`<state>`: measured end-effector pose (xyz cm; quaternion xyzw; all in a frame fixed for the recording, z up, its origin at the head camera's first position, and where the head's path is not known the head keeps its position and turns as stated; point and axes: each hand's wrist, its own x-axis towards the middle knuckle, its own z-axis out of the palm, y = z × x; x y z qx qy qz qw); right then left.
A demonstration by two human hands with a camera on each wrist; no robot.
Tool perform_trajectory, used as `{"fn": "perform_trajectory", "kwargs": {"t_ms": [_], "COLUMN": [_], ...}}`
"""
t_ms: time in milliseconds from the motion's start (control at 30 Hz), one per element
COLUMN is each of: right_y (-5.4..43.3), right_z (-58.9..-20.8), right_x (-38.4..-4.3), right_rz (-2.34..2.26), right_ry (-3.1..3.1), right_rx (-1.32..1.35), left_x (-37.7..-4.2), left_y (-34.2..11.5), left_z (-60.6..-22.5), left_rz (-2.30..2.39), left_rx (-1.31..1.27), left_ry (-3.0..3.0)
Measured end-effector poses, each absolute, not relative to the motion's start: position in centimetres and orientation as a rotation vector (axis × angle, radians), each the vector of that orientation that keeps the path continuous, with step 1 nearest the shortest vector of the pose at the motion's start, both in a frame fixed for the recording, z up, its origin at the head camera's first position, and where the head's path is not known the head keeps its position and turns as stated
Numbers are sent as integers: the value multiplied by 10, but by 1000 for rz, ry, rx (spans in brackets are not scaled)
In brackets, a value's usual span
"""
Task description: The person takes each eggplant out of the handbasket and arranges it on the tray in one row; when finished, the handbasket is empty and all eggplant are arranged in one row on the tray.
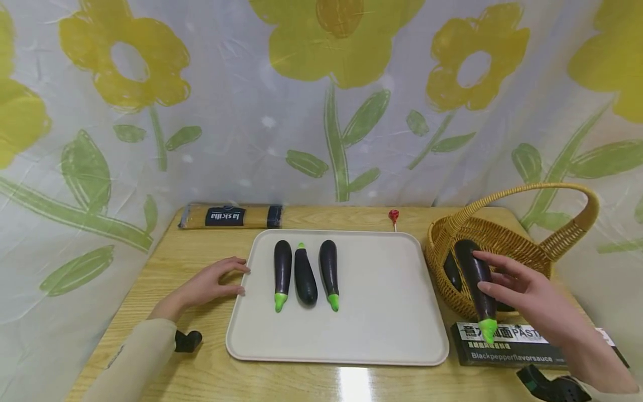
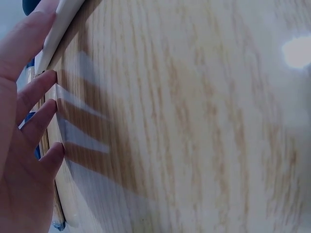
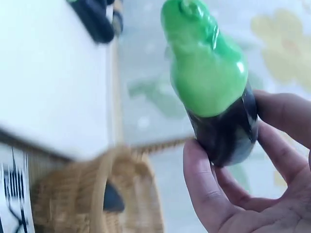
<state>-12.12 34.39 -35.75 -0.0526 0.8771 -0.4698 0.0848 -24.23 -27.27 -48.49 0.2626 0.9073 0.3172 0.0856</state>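
An eggplant (image 1: 476, 274) with a bright green stem end is pinched between the thumb and fingers of my right hand (image 1: 527, 290), over the wicker basket (image 1: 439, 290). In the right wrist view its green cap (image 3: 206, 73) faces the camera. Another dark eggplant (image 1: 452, 272) lies inside the basket, partly hidden. Three eggplants lie side by side on the white tray (image 1: 382, 301); the middle eggplant (image 1: 305, 276) has its green end pointing away, the outer two toward me. My left hand (image 1: 213, 282) rests at the tray's left edge, fingers loosely bent.
A bag of pasta (image 1: 226, 216) lies behind the tray at the left. A red lollipop (image 1: 394, 216) is at the tray's back edge. A black pasta sauce box (image 1: 512, 349) lies in front of the basket, whose tall handle (image 1: 522, 188) arches up. A flowered curtain hangs behind.
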Motion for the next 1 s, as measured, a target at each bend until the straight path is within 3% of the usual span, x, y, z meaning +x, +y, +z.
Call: {"fn": "perform_trajectory", "kwargs": {"t_ms": [300, 533, 1000], "right_y": [287, 246, 176], "right_z": [-353, -383, -432], "right_x": [-121, -150, -214], "right_rz": [-1505, -1460, -1449], "right_ry": [2440, 2354, 2368], "right_rx": [-335, -414, -283], "left_x": [-241, -243, -245], "left_y": [-273, -273, -273], "left_z": [-484, -485, -485], "left_rz": [947, 934, 938], "left_rx": [783, 767, 769], "left_ry": [2711, 2707, 2699]}}
